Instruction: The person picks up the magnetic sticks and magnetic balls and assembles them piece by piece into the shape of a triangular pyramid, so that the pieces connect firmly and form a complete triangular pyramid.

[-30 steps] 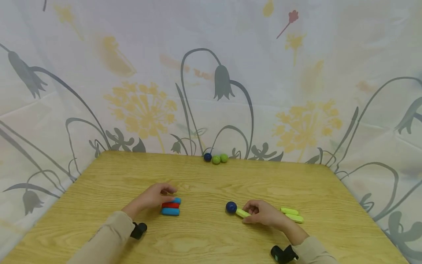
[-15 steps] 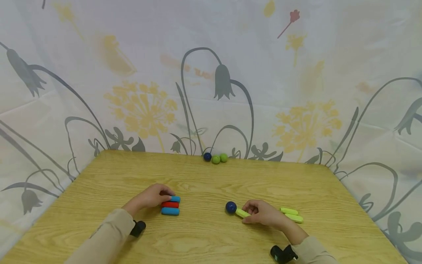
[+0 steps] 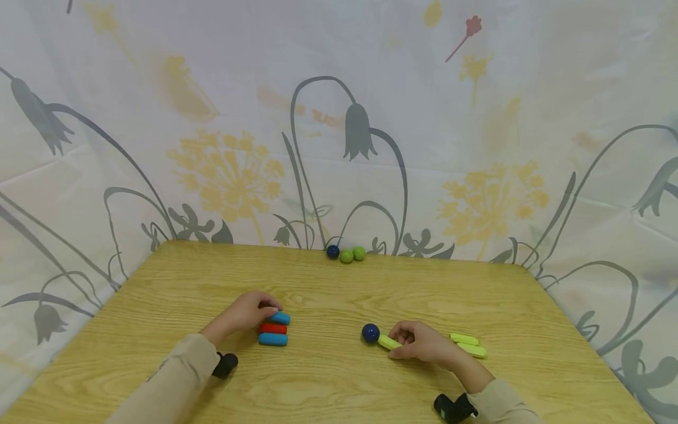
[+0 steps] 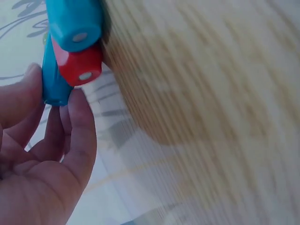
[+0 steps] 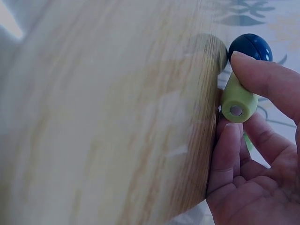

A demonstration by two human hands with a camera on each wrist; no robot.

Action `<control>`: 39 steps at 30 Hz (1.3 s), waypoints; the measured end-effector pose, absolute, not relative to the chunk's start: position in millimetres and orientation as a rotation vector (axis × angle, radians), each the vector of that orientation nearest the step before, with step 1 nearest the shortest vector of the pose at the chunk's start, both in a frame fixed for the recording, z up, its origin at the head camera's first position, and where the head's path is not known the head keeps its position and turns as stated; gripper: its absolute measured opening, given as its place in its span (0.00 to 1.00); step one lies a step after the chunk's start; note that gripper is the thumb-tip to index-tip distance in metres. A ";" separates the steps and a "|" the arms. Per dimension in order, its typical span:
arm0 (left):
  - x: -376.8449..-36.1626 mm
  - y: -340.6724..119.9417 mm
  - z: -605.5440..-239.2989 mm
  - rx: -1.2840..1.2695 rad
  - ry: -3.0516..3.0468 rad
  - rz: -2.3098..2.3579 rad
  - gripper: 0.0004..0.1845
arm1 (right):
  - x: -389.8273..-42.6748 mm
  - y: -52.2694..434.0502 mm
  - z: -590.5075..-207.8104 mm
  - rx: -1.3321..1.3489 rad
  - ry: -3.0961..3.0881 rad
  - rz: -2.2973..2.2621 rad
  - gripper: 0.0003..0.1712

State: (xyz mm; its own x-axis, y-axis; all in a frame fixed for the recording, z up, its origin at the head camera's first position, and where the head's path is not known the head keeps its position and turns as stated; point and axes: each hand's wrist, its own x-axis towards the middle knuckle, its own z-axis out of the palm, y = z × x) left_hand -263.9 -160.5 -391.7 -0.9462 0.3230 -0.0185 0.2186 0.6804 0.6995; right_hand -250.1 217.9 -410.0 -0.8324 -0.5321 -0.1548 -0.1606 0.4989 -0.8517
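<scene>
My left hand (image 3: 256,309) pinches the farthest blue magnetic rod (image 3: 280,318) between thumb and fingers. That rod sits at an angle to the red rod (image 3: 273,328) beside it, and a second blue rod (image 3: 273,339) lies on the near side. In the left wrist view, metal discs show in the ends of the red rod (image 4: 84,70) and the near blue rod (image 4: 75,28). My right hand (image 3: 424,343) pinches a yellow-green rod (image 3: 389,342), whose far end meets a dark blue ball (image 3: 371,333). Its near end has a metal disc too.
Two more yellow-green rods (image 3: 471,351) lie right of my right hand. At the table's back edge sit another dark blue ball (image 3: 332,252) and two green balls (image 3: 346,255). The wooden table (image 3: 328,383) ends at a flower-printed cloth (image 3: 238,88).
My left thumb and fingers have closed on the far blue rod, and its left end has swung away from the red rod. My right hand, its rod and ball stay put.
</scene>
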 end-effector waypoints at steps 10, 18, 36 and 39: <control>-265.0 -148.5 -388.4 0.352 2.724 1.234 0.11 | -249.3 217.6 -409.5 -0.585 2.350 -1.279 0.16; -258.2 -124.7 -384.2 0.346 2.664 1.375 0.12 | -248.8 217.6 -408.8 -0.583 2.339 -1.286 0.16; -247.0 -84.4 -393.4 0.485 2.397 1.562 0.16 | -249.5 218.3 -411.7 -0.550 2.334 -1.290 0.16; -245.1 -79.1 -395.0 0.533 2.356 1.558 0.16 | -249.6 218.0 -411.2 -0.547 2.327 -1.296 0.16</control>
